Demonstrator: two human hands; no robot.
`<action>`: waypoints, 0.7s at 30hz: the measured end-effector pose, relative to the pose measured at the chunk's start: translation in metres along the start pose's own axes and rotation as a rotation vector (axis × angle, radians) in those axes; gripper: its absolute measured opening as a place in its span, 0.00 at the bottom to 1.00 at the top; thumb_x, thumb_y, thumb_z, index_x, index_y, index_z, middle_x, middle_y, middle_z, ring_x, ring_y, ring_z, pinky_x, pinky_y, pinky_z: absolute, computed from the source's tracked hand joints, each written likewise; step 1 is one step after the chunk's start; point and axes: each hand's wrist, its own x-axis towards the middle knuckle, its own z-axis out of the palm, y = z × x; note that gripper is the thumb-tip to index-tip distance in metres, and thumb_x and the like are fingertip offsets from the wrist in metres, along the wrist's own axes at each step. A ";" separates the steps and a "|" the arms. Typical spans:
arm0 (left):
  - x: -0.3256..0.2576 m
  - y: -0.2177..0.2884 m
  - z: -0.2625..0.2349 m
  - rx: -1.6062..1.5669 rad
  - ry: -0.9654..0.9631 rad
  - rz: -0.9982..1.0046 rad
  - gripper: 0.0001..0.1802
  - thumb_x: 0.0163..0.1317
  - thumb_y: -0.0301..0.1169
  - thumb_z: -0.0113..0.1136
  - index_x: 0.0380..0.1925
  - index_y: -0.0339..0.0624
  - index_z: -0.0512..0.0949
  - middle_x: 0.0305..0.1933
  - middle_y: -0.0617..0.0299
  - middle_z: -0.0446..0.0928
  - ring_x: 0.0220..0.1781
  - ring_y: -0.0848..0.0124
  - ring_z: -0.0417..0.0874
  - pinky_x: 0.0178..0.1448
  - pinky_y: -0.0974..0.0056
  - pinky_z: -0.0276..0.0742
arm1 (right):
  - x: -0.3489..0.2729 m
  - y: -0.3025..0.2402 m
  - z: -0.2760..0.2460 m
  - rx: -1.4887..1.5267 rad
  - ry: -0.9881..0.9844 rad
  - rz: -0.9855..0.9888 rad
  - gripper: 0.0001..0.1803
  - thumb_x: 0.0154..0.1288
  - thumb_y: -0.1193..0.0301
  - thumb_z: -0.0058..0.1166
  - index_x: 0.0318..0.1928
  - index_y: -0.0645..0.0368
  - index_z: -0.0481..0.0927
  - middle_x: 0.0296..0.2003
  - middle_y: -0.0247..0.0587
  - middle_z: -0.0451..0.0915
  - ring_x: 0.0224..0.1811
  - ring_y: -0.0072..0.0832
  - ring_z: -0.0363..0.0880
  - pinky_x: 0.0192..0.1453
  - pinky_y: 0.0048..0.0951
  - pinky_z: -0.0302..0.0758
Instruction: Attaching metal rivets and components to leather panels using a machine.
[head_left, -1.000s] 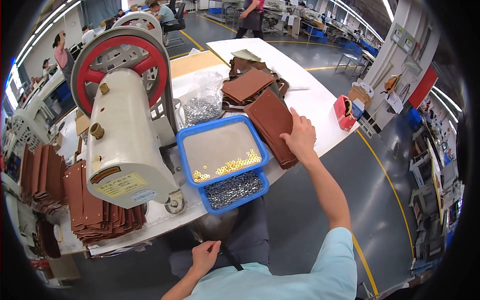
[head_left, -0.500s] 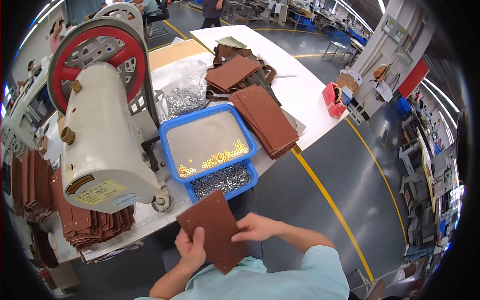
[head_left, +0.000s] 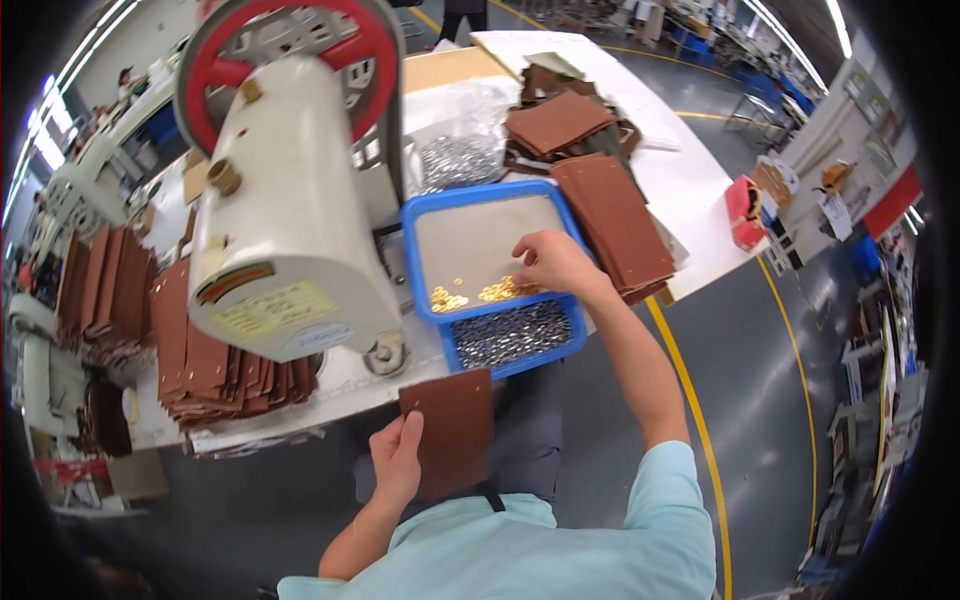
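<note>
My left hand (head_left: 397,455) grips a brown rectangular leather panel (head_left: 452,430) by its left edge, thumb on top, above my lap. Small holes or dots show near the panel's top corners. My right hand (head_left: 553,265) is over the upper blue tray (head_left: 412,250), its fingers bent down and drawn together at a pile of small gold rings (head_left: 502,290). The fingertips are partly hidden, so whether a ring is between them does not show. A second blue tray (head_left: 578,350), partly under the first, holds many small silver metal pieces (head_left: 510,335).
A large cream machine (head_left: 290,200) with a red-spoked wheel (head_left: 205,100) stands left of the trays. Stacked brown panels (head_left: 230,385) lie below it, and more panels (head_left: 615,225) lie right of the trays. A clear bag (head_left: 460,155) of metal pieces sits behind.
My right hand has let go of the panel and moved up to the gold rings. My left hand still holds the panel. The view has shifted, so the table appears farther right.
</note>
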 end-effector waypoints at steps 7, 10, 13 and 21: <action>0.015 0.021 0.010 -0.295 -0.030 -0.146 0.16 0.79 0.30 0.56 0.59 0.33 0.80 0.51 0.63 0.86 0.48 0.79 0.83 0.54 0.71 0.79 | 0.020 -0.007 0.024 -0.070 0.046 -0.122 0.07 0.53 0.73 0.69 0.34 0.59 0.92 0.32 0.50 0.89 0.38 0.46 0.89 0.49 0.41 0.84; 0.021 0.018 0.003 -0.327 -0.092 -0.198 0.16 0.79 0.31 0.56 0.59 0.33 0.80 0.50 0.63 0.86 0.48 0.79 0.83 0.55 0.70 0.80 | 0.018 -0.012 0.025 -0.162 0.070 -0.131 0.06 0.53 0.75 0.63 0.32 0.59 0.91 0.31 0.54 0.87 0.37 0.49 0.88 0.49 0.45 0.83; 0.022 0.005 -0.008 -0.344 -0.160 -0.220 0.17 0.79 0.32 0.56 0.60 0.33 0.80 0.48 0.63 0.87 0.47 0.80 0.83 0.53 0.70 0.81 | 0.010 -0.020 0.028 -0.321 0.178 -0.122 0.05 0.53 0.75 0.63 0.30 0.60 0.90 0.30 0.54 0.87 0.37 0.49 0.87 0.49 0.46 0.83; 0.018 0.013 0.008 -0.267 -0.034 -0.122 0.17 0.78 0.30 0.58 0.61 0.32 0.79 0.47 0.61 0.87 0.46 0.80 0.84 0.51 0.72 0.82 | -0.104 -0.094 0.047 0.439 0.331 -0.396 0.04 0.56 0.79 0.67 0.33 0.63 0.85 0.30 0.42 0.86 0.30 0.31 0.86 0.37 0.31 0.84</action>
